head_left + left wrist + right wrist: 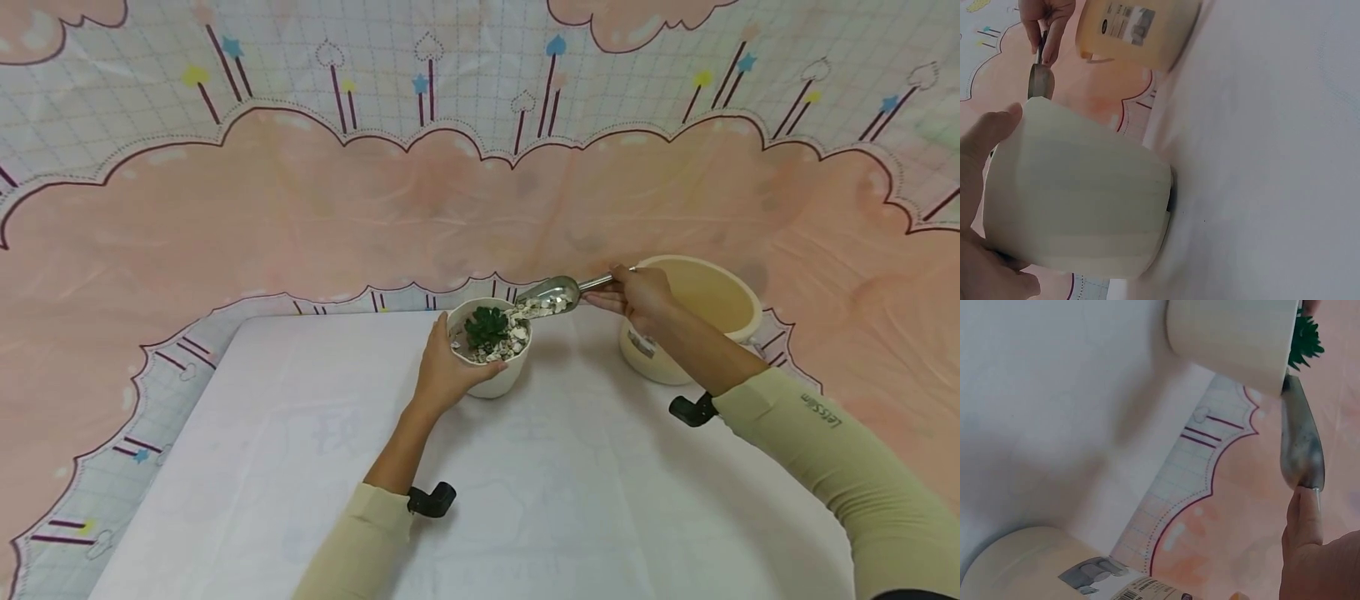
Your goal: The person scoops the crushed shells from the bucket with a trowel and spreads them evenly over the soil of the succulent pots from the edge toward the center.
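My left hand (447, 371) grips a white pot (1079, 194) by its rim and side, thumb at the front. A dark green succulent (487, 327) stands in the pot among pale pebbles (516, 340). My right hand (637, 293) holds a metal scoop (558, 292) by its handle. The scoop carries pale pebbles and tilts down toward the pot, its lip at the right side of the rim. In the right wrist view the scoop (1302, 440) meets the pot's edge just beside the succulent's leaves (1305, 344).
A cream-coloured tub (660, 367) with a printed label (1127, 24) stands on the white table (360, 433) to the right, partly behind my right forearm. Behind the table's far edge hangs a pink, cloud-patterned cloth (420, 208). Black wrist cameras (432, 500) sit on both wrists.
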`<action>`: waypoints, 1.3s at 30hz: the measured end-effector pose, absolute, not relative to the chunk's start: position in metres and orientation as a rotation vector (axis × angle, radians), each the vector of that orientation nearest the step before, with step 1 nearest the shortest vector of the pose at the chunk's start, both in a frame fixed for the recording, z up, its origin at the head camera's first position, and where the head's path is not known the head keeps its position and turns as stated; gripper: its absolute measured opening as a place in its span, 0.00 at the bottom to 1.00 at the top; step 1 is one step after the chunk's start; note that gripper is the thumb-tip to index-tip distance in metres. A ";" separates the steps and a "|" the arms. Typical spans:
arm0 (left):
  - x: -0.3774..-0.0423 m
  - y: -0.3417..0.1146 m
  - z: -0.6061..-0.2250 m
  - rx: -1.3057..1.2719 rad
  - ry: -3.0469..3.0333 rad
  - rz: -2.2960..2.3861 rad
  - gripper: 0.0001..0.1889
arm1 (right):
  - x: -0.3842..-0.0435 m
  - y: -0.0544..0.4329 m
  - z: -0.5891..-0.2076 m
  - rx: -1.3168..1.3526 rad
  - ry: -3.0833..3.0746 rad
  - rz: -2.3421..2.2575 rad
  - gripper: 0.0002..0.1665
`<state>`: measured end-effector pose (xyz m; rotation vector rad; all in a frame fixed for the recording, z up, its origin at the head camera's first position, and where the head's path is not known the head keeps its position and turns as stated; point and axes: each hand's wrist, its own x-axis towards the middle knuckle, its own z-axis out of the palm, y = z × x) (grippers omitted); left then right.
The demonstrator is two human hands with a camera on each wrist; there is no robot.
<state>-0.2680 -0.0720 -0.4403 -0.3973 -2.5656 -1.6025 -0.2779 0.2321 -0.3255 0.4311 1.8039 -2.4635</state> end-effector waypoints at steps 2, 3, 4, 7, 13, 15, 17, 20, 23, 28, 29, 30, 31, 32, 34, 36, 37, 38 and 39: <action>-0.266 -0.072 -0.439 -0.394 -2.562 -1.630 0.65 | -0.278 0.232 -0.326 0.426 1.807 -2.461 0.16; -0.264 -0.071 -0.438 -0.382 -2.558 -1.644 0.66 | -0.278 0.233 -0.327 0.424 1.809 -2.460 0.17; -0.262 -0.069 -0.437 -0.362 -2.559 -1.654 0.67 | -0.278 0.233 -0.327 0.424 1.809 -2.460 0.17; -0.257 -0.062 -0.436 -0.299 -2.545 -1.664 0.69 | -0.279 0.232 -0.328 0.420 1.809 -2.462 0.16; -0.257 -0.057 -0.438 -0.265 -2.523 -1.570 0.68 | -0.280 0.232 -0.328 0.409 1.803 -2.466 0.16; -0.259 -0.060 -0.439 -0.304 -2.511 -1.573 0.66 | -0.281 0.232 -0.328 0.416 1.806 -2.467 0.16; -0.261 -0.063 -0.439 -0.352 -2.503 -1.587 0.65 | -0.281 0.232 -0.328 0.424 1.802 -2.466 0.16; -0.262 -0.067 -0.438 -0.403 -2.517 -1.593 0.65 | -0.280 0.232 -0.329 0.437 1.807 -2.460 0.17; -0.263 -0.068 -0.438 -0.417 -2.544 -1.597 0.65 | -0.280 0.232 -0.328 0.436 1.799 -2.458 0.17; -0.258 -0.064 -0.434 -0.346 -2.562 -1.642 0.67 | -0.279 0.232 -0.328 0.432 1.803 -2.455 0.18; -0.257 -0.062 -0.434 -0.323 -2.566 -1.639 0.68 | -0.279 0.232 -0.328 0.432 1.807 -2.453 0.18; -0.256 -0.061 -0.433 -0.301 -2.570 -1.625 0.69 | -0.280 0.232 -0.328 0.432 1.811 -2.451 0.18; -0.255 -0.060 -0.434 -0.282 -2.573 -1.605 0.69 | -0.280 0.232 -0.328 0.432 1.814 -2.449 0.18; -0.255 -0.059 -0.434 -0.265 -2.579 -1.585 0.69 | -0.280 0.232 -0.329 0.431 1.815 -2.449 0.18; -0.255 -0.060 -0.435 -0.266 -2.564 -1.563 0.68 | -0.281 0.232 -0.329 0.429 1.809 -2.452 0.18; -0.257 -0.061 -0.435 -0.297 -2.544 -1.558 0.66 | -0.282 0.232 -0.330 0.426 1.809 -2.452 0.19; -0.258 -0.063 -0.436 -0.313 -2.539 -1.560 0.65 | -0.282 0.232 -0.330 0.425 1.809 -2.454 0.19; -0.259 -0.064 -0.436 -0.330 -2.534 -1.568 0.65 | -0.282 0.232 -0.330 0.424 1.810 -2.458 0.19; -0.260 -0.066 -0.436 -0.348 -2.531 -1.572 0.64 | -0.283 0.232 -0.330 0.422 1.814 -2.459 0.19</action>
